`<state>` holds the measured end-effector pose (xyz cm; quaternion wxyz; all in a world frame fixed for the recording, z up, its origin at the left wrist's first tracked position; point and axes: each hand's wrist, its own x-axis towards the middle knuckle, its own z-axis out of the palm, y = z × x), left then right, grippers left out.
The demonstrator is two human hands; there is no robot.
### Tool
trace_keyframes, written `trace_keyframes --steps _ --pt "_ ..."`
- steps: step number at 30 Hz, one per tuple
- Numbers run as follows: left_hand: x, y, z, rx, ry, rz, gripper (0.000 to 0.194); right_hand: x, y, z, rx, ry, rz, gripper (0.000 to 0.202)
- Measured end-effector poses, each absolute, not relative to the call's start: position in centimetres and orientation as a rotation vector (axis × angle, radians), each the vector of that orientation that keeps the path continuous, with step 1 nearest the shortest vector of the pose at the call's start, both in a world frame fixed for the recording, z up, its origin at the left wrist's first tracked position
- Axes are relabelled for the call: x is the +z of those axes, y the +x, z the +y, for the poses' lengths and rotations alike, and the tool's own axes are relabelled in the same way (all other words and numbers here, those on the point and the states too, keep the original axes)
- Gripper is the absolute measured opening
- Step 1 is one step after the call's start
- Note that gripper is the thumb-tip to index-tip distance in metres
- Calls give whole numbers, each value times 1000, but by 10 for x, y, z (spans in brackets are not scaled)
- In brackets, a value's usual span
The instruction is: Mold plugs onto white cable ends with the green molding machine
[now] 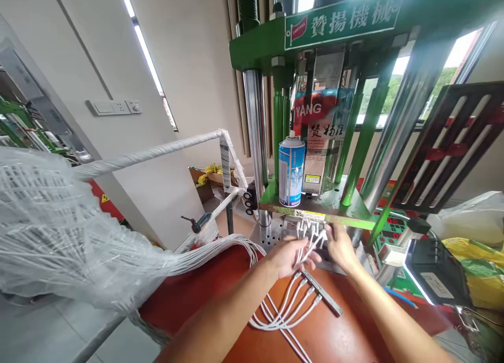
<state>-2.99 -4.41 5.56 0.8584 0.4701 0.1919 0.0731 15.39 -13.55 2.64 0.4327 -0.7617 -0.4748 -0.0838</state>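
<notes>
Plastic wrap (66, 221) — bundled white cables (220, 250) inside, trailing out.

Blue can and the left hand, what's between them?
The front edge of the green ledge and some white cable ends, seen in the head view.

left forearm: bare (232, 306), slanted up from below and left of the fingers
left hand: reached inward (284, 257), with its fingers (311, 258) bent, partly spread and pointed toward the right hand (342, 246)
left wrist: held just behind and below its fingers (271, 266)
right hand: raised slightly above the left fingers, apart from them, its own fingers brought up and inward
right forearm: bare (384, 300), slanted down and outward from its fingers
</notes>
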Motion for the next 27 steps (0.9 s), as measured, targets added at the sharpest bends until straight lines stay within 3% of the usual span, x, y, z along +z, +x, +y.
trace_keyframes --steps 8,15,20,23,25,27 --pt "59 -106 -114 301 1242 499 50 -8 101 -191 -261 -2060 -1007 31" --pt "88 -140 -100 197 1415 328 53 -18 113 -241 -71 -2061 -1136 33" --pt "86 -138 -95 148 1470 261 53 -8 101 -248 113 -1991 -1138 46" --pt "84 -133 -96 76 1522 195 55 16 77 -234 533 -1764 -1097 57" --pt "87 -132 -95 11 1601 153 52 33 65 -230 991 -1421 -986 55" --pt "91 -134 -89 13 1656 107 45 41 65 -238 1195 -1160 -847 49"
